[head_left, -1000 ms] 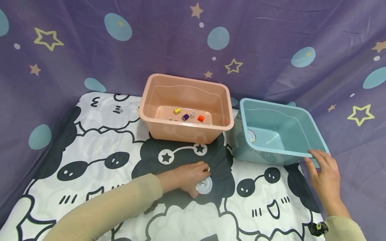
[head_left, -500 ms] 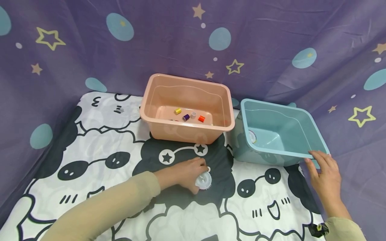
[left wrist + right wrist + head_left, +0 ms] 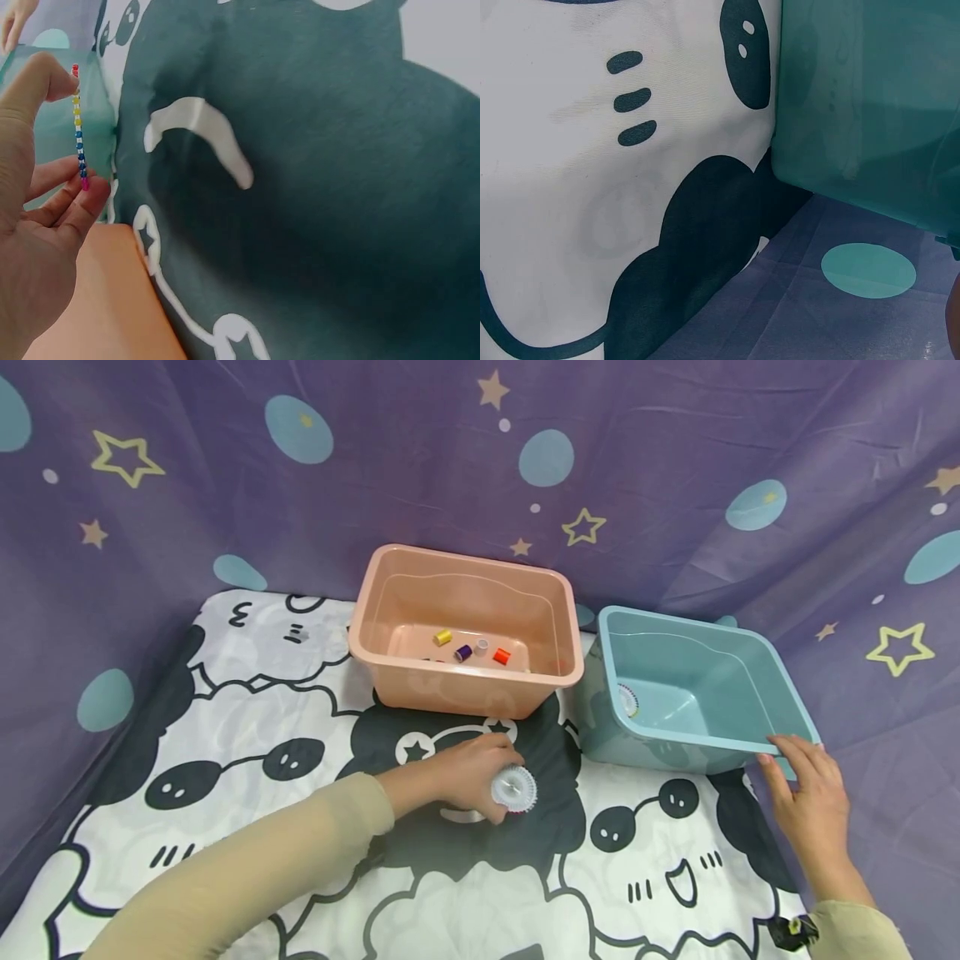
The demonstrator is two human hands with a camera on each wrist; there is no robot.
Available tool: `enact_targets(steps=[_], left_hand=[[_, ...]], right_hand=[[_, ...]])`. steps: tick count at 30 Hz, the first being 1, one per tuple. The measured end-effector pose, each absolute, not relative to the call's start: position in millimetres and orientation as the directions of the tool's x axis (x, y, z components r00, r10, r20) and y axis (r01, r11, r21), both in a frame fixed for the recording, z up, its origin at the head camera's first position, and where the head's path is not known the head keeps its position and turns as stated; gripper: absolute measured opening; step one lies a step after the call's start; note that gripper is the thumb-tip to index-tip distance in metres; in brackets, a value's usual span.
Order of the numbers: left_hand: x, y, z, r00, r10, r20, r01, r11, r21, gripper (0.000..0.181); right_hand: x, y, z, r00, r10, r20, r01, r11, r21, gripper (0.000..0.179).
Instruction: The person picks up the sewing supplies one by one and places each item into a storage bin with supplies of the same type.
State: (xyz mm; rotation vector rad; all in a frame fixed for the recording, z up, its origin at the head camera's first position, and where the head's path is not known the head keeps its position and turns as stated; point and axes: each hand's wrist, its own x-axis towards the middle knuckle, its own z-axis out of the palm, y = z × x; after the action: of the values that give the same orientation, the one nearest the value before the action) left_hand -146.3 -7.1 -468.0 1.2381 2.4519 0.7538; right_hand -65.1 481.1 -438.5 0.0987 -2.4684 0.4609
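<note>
My left hand [image 3: 476, 777] pinches a round pin wheel [image 3: 514, 788] by its edge, above the dark patch of the cloth. In the left wrist view this pin wheel [image 3: 79, 127] is edge-on, its rim set with red, yellow, blue and pink heads, between thumb and fingertips. My right hand [image 3: 813, 802] holds the near right corner of a teal bin [image 3: 675, 745], fingers over the rim and thumb on the outside. Inside that bin another pin wheel [image 3: 627, 701] leans at the left wall. The right wrist view shows the teal bin's wall [image 3: 870, 97] and only a sliver of hand.
A peach bin [image 3: 450, 689] stands behind my left hand, left of the teal one. In it lie several small thread spools, among them a yellow spool [image 3: 442, 637] and a purple spool [image 3: 462, 652]. A purple curtain [image 3: 420, 460] hangs behind both bins.
My left hand has lifted the pin wheel off the cloth, moving it slightly away from me and to the right. The right hand has stayed at the teal bin's corner.
</note>
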Motion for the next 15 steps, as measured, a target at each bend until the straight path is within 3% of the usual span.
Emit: enact_targets(steps=[15], left_hand=[[-157.1, 4.3, -434.5, -0.603, 0.797, -0.039, 0.614, 0.495, 0.614, 0.072]], right_hand=[[-65.4, 482.2, -438.7, -0.805, 0.032, 0.592, -0.180, 0.938, -0.295, 0.034]])
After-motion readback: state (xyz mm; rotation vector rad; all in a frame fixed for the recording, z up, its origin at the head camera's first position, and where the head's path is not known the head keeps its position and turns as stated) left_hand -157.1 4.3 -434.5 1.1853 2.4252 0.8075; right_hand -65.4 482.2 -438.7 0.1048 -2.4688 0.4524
